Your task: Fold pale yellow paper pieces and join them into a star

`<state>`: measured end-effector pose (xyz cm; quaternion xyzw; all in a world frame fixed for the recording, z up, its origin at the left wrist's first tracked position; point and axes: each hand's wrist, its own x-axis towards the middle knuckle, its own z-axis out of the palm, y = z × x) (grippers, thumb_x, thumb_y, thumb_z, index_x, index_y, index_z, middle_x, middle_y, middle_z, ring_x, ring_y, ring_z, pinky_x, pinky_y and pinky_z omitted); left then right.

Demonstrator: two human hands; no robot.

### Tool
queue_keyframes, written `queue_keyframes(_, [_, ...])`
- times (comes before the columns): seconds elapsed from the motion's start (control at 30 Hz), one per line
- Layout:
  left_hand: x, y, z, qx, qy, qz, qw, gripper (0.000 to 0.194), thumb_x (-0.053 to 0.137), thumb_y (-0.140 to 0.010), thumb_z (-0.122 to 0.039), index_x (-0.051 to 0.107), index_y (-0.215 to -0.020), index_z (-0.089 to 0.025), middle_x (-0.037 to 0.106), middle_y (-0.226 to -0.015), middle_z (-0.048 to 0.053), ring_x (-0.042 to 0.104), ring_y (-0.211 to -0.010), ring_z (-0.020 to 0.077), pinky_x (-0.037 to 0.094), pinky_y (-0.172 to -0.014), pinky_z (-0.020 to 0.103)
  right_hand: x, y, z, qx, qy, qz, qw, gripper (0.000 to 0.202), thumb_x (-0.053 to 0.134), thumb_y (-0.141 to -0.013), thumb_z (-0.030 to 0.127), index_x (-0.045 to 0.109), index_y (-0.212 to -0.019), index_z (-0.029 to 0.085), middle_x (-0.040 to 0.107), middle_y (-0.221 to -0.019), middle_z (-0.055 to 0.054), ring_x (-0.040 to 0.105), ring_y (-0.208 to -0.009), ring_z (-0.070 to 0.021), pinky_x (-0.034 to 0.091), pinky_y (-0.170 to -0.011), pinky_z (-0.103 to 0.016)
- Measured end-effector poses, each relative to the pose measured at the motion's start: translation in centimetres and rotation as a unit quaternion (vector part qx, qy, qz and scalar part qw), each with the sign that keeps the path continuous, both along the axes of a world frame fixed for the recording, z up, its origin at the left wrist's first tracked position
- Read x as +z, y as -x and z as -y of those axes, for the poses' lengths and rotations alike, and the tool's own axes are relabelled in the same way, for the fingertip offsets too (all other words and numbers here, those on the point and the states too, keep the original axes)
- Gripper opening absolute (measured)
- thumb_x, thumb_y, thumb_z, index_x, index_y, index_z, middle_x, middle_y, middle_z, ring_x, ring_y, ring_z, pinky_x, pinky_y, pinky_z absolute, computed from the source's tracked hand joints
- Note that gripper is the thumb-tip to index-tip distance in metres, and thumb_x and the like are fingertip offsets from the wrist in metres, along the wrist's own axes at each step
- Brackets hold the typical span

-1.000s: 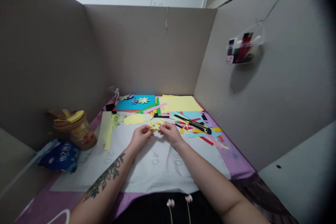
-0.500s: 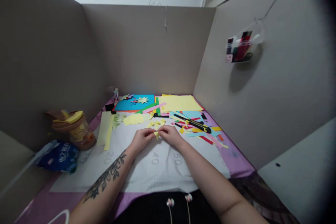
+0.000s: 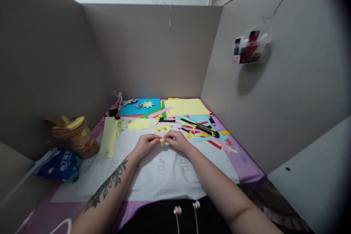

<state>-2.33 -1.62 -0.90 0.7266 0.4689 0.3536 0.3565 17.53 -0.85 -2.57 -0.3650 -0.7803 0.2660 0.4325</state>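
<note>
Between the fingertips of my left hand [image 3: 148, 143] and my right hand [image 3: 177, 141] is a small folded yellow paper piece [image 3: 162, 142]. Both hands pinch it from opposite sides, low over the white sheet [image 3: 170, 179]. Just beyond my fingers lie several similar folded yellow paper pieces [image 3: 162, 129]. A flat yellow paper [image 3: 138, 124] lies to the left of these. Further left are a pale paper strip [image 3: 107, 135] and a narrow yellow strip [image 3: 112, 142]. My fingers cover part of the held piece.
On the right, a black and yellow utility knife [image 3: 201, 128] lies among coloured paper scraps [image 3: 216, 142]. Yellow sheets [image 3: 186, 106] and a blue sheet [image 3: 131, 108] with paper stars [image 3: 148, 104] are at the back. A lidded cup [image 3: 82, 137] and blue packet [image 3: 59, 164] stand left.
The whole view has shifted slightly. Both hands keep their pinch on the folded yellow paper piece, with barely any movement of the fingers.
</note>
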Motion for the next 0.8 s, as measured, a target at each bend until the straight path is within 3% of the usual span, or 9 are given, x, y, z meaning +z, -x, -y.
queue_keyframes(0.47, [-0.12, -0.19, 0.02, -0.054, -0.047, -0.004, 0.997, 0.018, 0.060, -0.078, -0.028, 0.074, -0.084, -0.018, 0.075, -0.088, 0.005, 0.067, -0.080, 0.0187, 0.051, -0.073, 0.025, -0.25, 0.08, 0.05, 0.018, -0.035, 0.009, 0.999, 0.010, 0.063, -0.077, 0.011, 0.070, -0.078, 0.019, 0.065, -0.074, -0.001, 0.059, -0.068, -0.0129, 0.046, -0.067, -0.024])
queue_keyframes(0.8, [0.01, 0.20, 0.32, -0.031, -0.053, -0.025, 0.998, 0.018, 0.060, -0.076, -0.027, 0.072, -0.085, -0.018, 0.074, -0.082, 0.004, 0.066, -0.074, 0.0174, 0.050, -0.069, 0.024, -0.16, 0.24, 0.19, -0.002, -0.032, 0.024, 0.999, 0.012, 0.060, -0.078, 0.010, 0.069, -0.077, 0.018, 0.065, -0.074, -0.001, 0.059, -0.068, -0.0127, 0.046, -0.067, -0.023])
